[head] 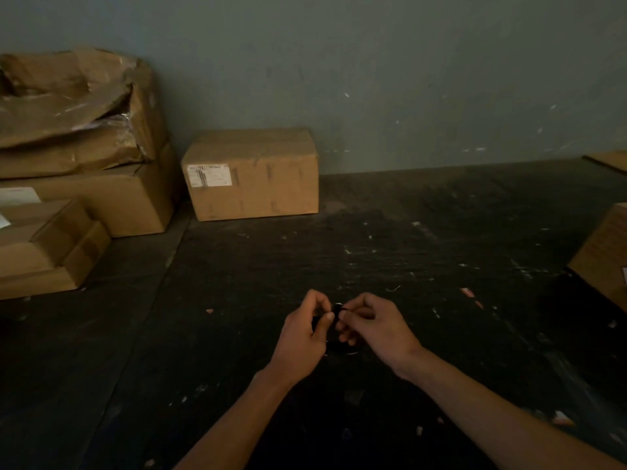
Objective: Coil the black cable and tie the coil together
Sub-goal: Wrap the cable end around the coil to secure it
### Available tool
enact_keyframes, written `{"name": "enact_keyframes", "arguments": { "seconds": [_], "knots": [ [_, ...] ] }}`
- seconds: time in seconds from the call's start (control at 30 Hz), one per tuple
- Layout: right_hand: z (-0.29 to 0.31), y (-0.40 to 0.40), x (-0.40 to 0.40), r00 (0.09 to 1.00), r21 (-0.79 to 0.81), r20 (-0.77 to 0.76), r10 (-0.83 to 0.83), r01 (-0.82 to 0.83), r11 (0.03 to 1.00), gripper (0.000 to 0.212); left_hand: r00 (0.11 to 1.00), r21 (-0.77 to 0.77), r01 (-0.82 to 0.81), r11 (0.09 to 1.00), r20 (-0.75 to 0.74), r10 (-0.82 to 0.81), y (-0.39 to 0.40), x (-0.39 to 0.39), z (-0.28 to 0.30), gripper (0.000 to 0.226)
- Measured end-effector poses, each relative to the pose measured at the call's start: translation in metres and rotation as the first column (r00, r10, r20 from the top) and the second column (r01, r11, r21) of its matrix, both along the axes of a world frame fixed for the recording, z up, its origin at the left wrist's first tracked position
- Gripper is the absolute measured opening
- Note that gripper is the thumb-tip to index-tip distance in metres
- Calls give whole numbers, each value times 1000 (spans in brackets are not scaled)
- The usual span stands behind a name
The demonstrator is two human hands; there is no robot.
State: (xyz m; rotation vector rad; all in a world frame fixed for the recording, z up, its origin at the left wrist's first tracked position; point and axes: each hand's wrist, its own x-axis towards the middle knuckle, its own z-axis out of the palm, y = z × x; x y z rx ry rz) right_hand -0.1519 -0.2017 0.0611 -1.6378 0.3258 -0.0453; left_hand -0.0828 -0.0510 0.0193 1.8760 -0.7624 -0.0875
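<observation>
The black cable [336, 329] is a small dark bundle held between both hands, low in the middle of the head view. It is hard to make out against the dark floor. My left hand [307, 334] pinches its left side with thumb and fingers. Fingertip to fingertip with it, my right hand [371, 325] pinches the top of the bundle. A thin light curve shows under the bundle near my right palm. Most of the cable is hidden by my fingers.
The dark, scuffed floor [407, 252] carries small scraps of litter. A closed cardboard box [252, 174] stands against the grey wall. Stacked and crushed cardboard boxes [74, 157] fill the left side. Another cardboard box [604, 252] sits at the right edge.
</observation>
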Motion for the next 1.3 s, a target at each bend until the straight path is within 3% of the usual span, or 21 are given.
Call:
{"name": "enact_keyframes", "arguments": {
  "seconds": [0.27, 0.47, 0.7, 0.9, 1.0, 1.07, 1.13, 1.2, 1.3],
  "knots": [
    [-8, 7, 5, 978, -472, 185, -95, 173, 864, 14, 1000, 26, 25, 999, -1, -25, -5, -1, 8, 30],
    [-4, 7, 13, 989, -297, -36, -143, 126, 947, 11, 1000, 44, 16, 999, -6, -16, -5, -3, 8, 35],
    [-4, 4, 16, 990, -295, -11, -140, 131, 946, 26, 998, 45, -50, 998, -48, 52, -7, -3, 7, 34],
    [-5, -9, 20, 976, -200, -47, -212, 199, 959, 18, 961, 36, -127, 991, -241, 132, 1, 0, -3, 43],
    [-8, -15, 27, 954, -102, -36, -297, 292, 951, 17, 857, -54, -153, 987, -505, 105, 5, -1, -11, 50],
    [-13, -18, 31, 942, -46, -43, -333, 331, 942, 16, 650, -127, -195, 973, -759, 31, 6, -4, -13, 43],
    [-21, -19, 35, 929, -12, -60, -365, 365, 931, 16, 485, -180, -251, 951, -873, -37, 8, -4, -16, 33],
    [-31, -20, 38, 920, -13, -79, -384, 384, 923, 17, 438, -197, -305, 932, -898, -46, 9, -1, -20, 28],
    [-45, -22, 39, 935, -133, -75, -346, 334, 933, 18, 476, -152, -363, 919, -879, 42, 9, 8, -26, 25]
  ]
}}
